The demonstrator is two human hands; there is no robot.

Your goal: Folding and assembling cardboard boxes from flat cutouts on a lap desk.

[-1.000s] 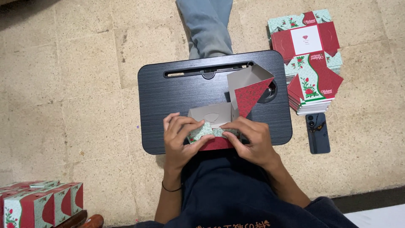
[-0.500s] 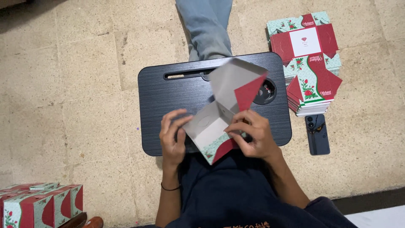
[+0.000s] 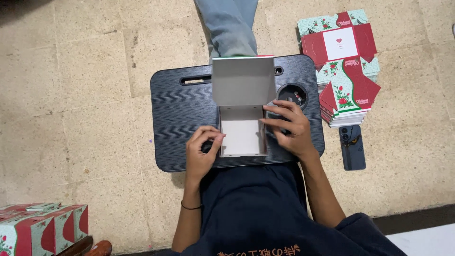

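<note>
A small cardboard box [image 3: 241, 136] stands upright on the black lap tray [image 3: 180, 118], its grey inside showing and its lid flap [image 3: 242, 80] raised toward the far side. My left hand [image 3: 201, 150] grips the box's left wall with thumb and fingertips. My right hand [image 3: 288, 128] presses its fingers against the right wall. Both hands hold the box from the sides.
A stack of flat red and green flower-printed box blanks [image 3: 345, 66] lies on the floor to the right of the tray. A dark phone [image 3: 352, 148] lies below the stack. Finished boxes [image 3: 42, 227] sit at the lower left. A jeans-clad leg [image 3: 228, 26] extends beyond the tray.
The flat blank, folded near my lap a second ago, was lifted and turned. It now stands as an open box with its lid up, one hand on each side.
</note>
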